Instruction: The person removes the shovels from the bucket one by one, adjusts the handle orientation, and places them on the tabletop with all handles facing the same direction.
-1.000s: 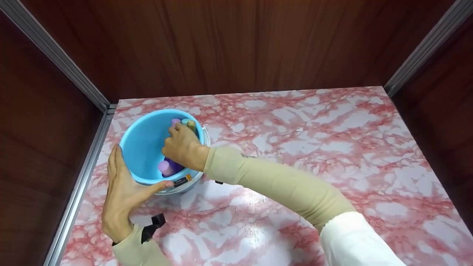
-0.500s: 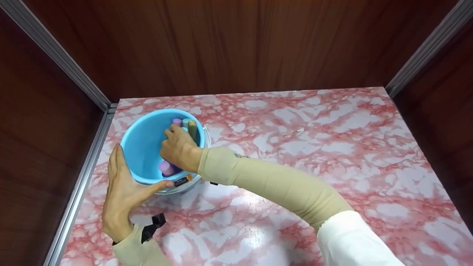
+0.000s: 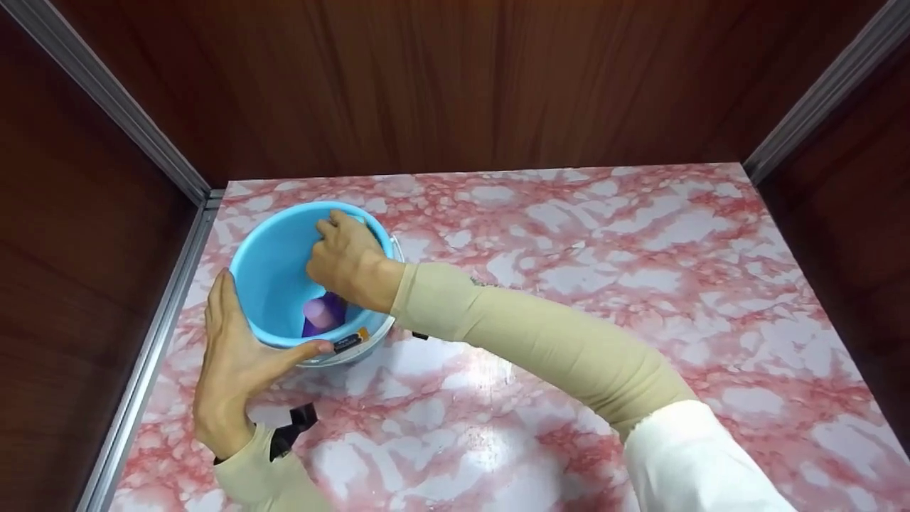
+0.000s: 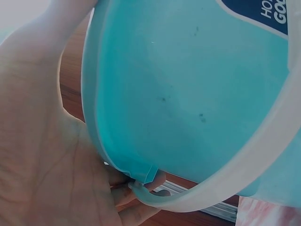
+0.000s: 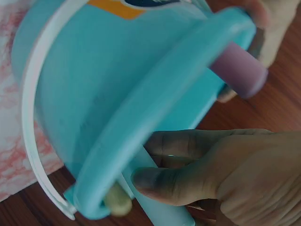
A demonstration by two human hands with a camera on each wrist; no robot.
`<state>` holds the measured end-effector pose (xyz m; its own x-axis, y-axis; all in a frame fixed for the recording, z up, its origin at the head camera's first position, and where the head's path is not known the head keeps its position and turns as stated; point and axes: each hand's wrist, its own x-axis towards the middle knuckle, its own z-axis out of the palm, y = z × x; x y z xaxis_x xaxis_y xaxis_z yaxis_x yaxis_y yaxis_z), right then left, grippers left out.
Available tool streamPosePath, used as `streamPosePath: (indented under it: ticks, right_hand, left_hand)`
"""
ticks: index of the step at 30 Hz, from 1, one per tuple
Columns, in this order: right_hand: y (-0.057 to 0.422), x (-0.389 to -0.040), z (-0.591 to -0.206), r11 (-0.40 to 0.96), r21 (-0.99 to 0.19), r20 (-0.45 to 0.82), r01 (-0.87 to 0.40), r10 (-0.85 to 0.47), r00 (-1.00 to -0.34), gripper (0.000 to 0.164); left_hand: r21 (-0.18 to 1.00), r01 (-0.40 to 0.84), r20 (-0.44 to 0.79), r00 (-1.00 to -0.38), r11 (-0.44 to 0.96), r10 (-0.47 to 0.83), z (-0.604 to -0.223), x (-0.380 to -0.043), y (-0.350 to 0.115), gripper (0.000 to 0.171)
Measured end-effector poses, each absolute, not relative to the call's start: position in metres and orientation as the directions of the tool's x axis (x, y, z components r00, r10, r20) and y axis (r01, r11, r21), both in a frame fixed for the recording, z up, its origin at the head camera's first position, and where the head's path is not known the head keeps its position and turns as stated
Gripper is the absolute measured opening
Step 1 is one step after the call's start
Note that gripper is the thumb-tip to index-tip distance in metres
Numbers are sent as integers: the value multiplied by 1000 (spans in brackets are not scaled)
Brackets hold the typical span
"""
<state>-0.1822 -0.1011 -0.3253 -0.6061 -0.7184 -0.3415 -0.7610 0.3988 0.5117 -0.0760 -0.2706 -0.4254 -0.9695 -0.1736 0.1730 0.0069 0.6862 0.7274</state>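
A light-blue bucket (image 3: 274,267) stands at the left of the marbled surface. My left hand (image 3: 234,359) holds it at the near left, fingers along its outer wall and thumb on the front rim. My right hand (image 3: 348,259) is inside the bucket near its far right wall. In the right wrist view, that hand's thumb and fingers grip a light-blue cylinder (image 5: 162,209), its lower part hidden by the rim. A purple bottle-like thing with a lilac top (image 3: 320,313) stands in the near part. A yellow-green rounded end (image 5: 118,200) shows beside the gripped cylinder.
The bucket's white handle (image 5: 29,103) hangs down outside. Dark wood-grain panels (image 3: 455,85) close off the back and both sides, with metal strips (image 3: 135,107) at the corners. The pink and white marbled surface (image 3: 604,284) extends to the right.
My right hand has moved slightly toward the far side inside the bucket. It now covers the tops there, and more of the near purple thing shows. The left hand keeps its place.
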Motion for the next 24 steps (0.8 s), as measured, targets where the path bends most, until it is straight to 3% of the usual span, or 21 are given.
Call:
streamPosePath:
  ticks: [7, 11, 24]
  right_hand:
    - [-88, -183, -307, 441, 512, -287, -737, -721, -631, 37]
    - [-78, -183, -301, 470, 540, -223, -698, -720, -657, 51]
    - [-41, -192, -289, 554, 568, -93, -608, -691, -717, 46]
  left_hand:
    - [727, 1, 166, -970, 687, -175, -426, -76, -271, 155]
    - [731, 3, 166, -971, 682, -174, -425, -77, -270, 152]
    - [738, -1, 175, -966, 675, -193, -425, -77, -268, 155]
